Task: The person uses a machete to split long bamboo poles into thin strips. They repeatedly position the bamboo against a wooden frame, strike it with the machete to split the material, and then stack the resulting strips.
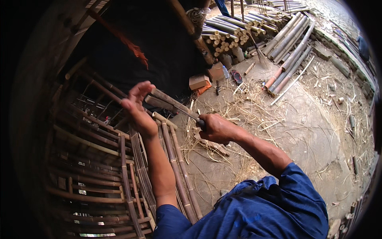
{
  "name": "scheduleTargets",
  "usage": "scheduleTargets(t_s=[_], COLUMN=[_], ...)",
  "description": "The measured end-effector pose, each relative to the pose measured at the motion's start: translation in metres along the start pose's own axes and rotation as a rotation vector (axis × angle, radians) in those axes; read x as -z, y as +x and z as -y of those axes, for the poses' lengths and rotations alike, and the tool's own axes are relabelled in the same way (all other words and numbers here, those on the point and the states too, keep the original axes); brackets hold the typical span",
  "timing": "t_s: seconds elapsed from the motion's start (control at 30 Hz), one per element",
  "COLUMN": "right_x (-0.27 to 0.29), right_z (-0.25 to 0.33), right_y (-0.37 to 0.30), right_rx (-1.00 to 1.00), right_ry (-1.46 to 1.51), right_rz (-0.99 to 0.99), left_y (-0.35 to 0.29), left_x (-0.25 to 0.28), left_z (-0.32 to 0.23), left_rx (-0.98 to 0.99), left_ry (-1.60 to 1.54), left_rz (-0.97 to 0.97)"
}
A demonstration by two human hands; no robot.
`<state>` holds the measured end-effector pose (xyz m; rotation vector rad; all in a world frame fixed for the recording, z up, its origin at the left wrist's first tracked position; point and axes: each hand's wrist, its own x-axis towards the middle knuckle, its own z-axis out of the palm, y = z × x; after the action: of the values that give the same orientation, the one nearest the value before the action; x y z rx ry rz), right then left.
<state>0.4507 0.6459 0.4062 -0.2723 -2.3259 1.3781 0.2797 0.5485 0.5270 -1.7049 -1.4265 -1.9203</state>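
My right hand (218, 128) is closed around the dark handle of a machete (169, 105), whose long blade points up and to the left. A flat tan strip, perhaps bamboo, lies along the blade; how the two meet is unclear. Just beyond the far end of the blade, my left hand (140, 109) is raised with its fingers apart, and nothing shows in it. Below and between my arms stands a bamboo frame (172, 159) of joined poles, next to my left forearm.
More bamboo racks (99, 175) fill the left side. Wood shavings (242, 115) litter the concrete floor. Far back are stacked bamboo poles (234, 30), a cardboard box (199, 82), a sandal (237, 77) and a broom (260, 57). Longer poles (288, 69) lie at the right.
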Motion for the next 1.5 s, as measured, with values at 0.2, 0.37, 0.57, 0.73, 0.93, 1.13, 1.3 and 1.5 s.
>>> scheduleTargets(t_s=[0.2, 0.37, 0.57, 0.73, 0.93, 1.13, 1.3, 1.5], right_x=[0.009, -0.004, -0.005, 0.001, 0.003, -0.120, -0.128, -0.041], right_z=[0.010, 0.005, -0.012, -0.011, -0.015, -0.236, -0.173, -0.037], right_y=[0.026, 0.043, 0.061, 0.063, 0.065, 0.093, 0.054, 0.027], right_rx=[-0.049, -0.022, -0.070, -0.057, 0.049, -0.355, -0.222, 0.110], right_ry=[-0.207, -0.247, -0.260, -0.506, -0.456, -0.228, -0.151, 0.009], right_rz=[-0.070, -0.107, 0.005, -0.181, -0.021, -0.043, -0.091, -0.011], left_y=[-0.008, 0.009, 0.021, 0.030, 0.018, 0.024, -0.028, -0.045], left_x=[-0.025, -0.017, -0.016, -0.029, -0.032, -0.051, 0.024, 0.041], left_z=[-0.007, 0.001, 0.010, 0.014, 0.024, 0.010, -0.002, 0.007], left_rx=[0.008, -0.051, -0.056, -0.114, -0.167, -0.110, 0.059, 0.131], left_ry=[0.264, 0.345, 0.345, 0.457, 0.479, 0.324, 0.019, 0.490], left_rz=[-0.203, -0.178, -0.161, -0.167, -0.224, -0.141, -0.126, 0.046])
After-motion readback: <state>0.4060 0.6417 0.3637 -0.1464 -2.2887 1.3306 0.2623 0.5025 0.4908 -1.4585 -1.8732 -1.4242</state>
